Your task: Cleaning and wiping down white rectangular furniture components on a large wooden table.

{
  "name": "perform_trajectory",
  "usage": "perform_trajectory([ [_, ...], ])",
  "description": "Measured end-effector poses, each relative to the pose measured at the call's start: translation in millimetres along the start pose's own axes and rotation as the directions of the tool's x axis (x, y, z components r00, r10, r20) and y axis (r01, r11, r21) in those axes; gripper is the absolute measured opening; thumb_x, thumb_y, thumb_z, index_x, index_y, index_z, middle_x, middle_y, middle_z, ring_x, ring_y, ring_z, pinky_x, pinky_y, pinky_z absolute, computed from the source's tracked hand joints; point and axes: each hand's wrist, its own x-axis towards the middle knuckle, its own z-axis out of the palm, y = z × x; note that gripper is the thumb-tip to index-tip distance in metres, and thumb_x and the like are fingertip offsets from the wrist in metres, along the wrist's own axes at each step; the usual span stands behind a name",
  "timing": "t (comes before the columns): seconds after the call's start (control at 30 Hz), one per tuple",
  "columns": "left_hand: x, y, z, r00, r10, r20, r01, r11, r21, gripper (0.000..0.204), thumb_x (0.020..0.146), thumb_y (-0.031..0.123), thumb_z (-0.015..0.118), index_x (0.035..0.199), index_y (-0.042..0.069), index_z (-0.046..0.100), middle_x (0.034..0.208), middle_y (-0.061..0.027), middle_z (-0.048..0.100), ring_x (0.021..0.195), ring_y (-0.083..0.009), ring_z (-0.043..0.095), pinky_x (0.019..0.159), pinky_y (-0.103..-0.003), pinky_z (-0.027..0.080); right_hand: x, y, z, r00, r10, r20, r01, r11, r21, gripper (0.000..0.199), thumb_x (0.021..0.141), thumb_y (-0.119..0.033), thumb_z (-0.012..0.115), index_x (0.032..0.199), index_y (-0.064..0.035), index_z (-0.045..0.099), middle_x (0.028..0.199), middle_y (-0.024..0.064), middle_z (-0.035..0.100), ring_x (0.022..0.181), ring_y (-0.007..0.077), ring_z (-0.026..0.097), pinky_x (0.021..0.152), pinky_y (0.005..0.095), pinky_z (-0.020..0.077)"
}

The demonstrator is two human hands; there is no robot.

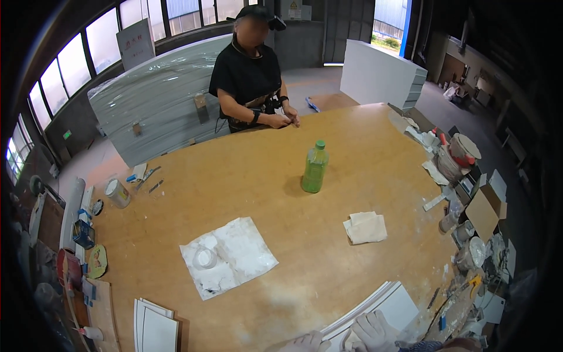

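The left hand is lying beside stacked white panels, the right hand over them; I cannot tell either grip. Keeping edges flush should help.

Thin white panels — stacked, edges slightly fanned — lying flat, slantwise, near edge of wooden tabletop

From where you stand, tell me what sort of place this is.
Most likely a workshop or small factory: there's a big wooden table with white smudges, a large stack behind it that looks wrapped in plastic, and thin white boards at the near edge.
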Motion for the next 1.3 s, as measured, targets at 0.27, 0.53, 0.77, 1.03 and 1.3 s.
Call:
perform_trajectory([
  [0.27, 2, -6, -13, 0.997, 0.080, 0.004, -0.080, 0.996, -0.038, 0.029, 0.087, 0.021, 0.063, 0.114, 0.010, 0.064, 0.103, -0.0084, 0.067, 0.098, -0.0294, 0.067, 0.074, -0.043, 0.056, 79, -18, -80, 0.982, -0.033, 0.184, 0.029, 0.999, 0.027, 0.049, 0.083, -0.033, 0.066, 0.118, -0.0005, 0.060, 0.114, 0.0158, 0.058, 0.108, 0.0342, 0.054, 0.100, 0.0462, 0.0422],
  [0.53, 12, -1, -16, 1.000, 0.015, 0.003, -0.015, 1.000, -0.002, 0.026, 0.090, 0.023, 0.062, 0.113, 0.010, 0.063, 0.102, -0.0077, 0.067, 0.097, -0.0274, 0.067, 0.075, -0.042, 0.056, 65, 29, -89, 0.952, -0.025, 0.304, 0.032, 0.999, -0.019, 0.062, 0.084, -0.032, 0.069, 0.135, 0.0002, 0.056, 0.136, 0.0208, 0.056, 0.127, 0.0388, 0.052, 0.115, 0.0558, 0.0360],
  [0.77, 9, 0, -15, 0.998, 0.060, -0.017, -0.059, 0.998, 0.035, 0.031, 0.100, 0.038, 0.061, 0.113, 0.010, 0.064, 0.100, -0.0097, 0.067, 0.092, -0.0272, 0.068, 0.076, -0.041, 0.056, 61, 49, -91, 0.963, 0.052, 0.263, -0.028, 0.995, -0.095, 0.062, 0.085, -0.034, 0.068, 0.135, 0.0008, 0.058, 0.140, 0.0214, 0.054, 0.132, 0.0409, 0.048, 0.118, 0.0612, 0.0303],
  [1.03, 6, -3, -11, 0.998, 0.058, -0.039, -0.056, 0.998, 0.035, 0.028, 0.099, 0.036, 0.061, 0.111, 0.012, 0.063, 0.102, -0.0087, 0.066, 0.092, -0.0270, 0.067, 0.076, -0.041, 0.055, 61, 47, -89, 0.950, 0.173, 0.259, -0.163, 0.985, -0.057, 0.067, 0.081, -0.034, 0.068, 0.136, 0.0029, 0.059, 0.144, 0.0243, 0.054, 0.138, 0.0466, 0.045, 0.123, 0.0657, 0.0250],
  [1.3, 11, -3, -15, 0.989, 0.119, -0.085, -0.115, 0.992, 0.052, 0.029, 0.095, 0.034, 0.061, 0.113, 0.012, 0.063, 0.099, -0.0061, 0.065, 0.090, -0.0237, 0.066, 0.072, -0.038, 0.054, 43, 53, -71, 0.965, 0.238, 0.114, -0.224, 0.967, -0.119, 0.062, 0.090, -0.032, 0.063, 0.140, 0.0038, 0.055, 0.146, 0.0250, 0.051, 0.139, 0.0465, 0.042, 0.122, 0.0639, 0.0243],
])
